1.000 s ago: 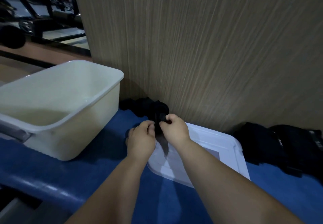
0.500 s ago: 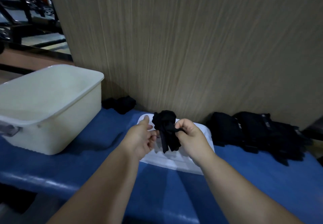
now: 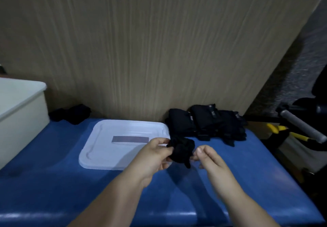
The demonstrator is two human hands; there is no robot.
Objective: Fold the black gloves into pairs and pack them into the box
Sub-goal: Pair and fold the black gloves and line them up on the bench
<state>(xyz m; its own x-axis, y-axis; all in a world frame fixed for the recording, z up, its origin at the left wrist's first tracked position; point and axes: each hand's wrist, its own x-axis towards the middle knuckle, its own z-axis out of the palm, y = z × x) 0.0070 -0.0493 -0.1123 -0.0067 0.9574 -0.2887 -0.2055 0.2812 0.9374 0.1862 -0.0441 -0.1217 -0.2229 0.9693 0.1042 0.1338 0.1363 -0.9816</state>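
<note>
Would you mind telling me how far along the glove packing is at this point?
Looks done: one dark bundle lies beside the box, whose inside is out of view. In hand: the left hand grips the bunched black gloves, with the right hand at their edge. Left: the glove pile by the wall, and the lid lies off the box.

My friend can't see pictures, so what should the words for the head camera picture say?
The left hand grips a bunched-up black glove above a blue bench, with the right hand close beside it. A white lid lies on the bench, more black gloves are piled behind, and a white box stands at the left.
</note>
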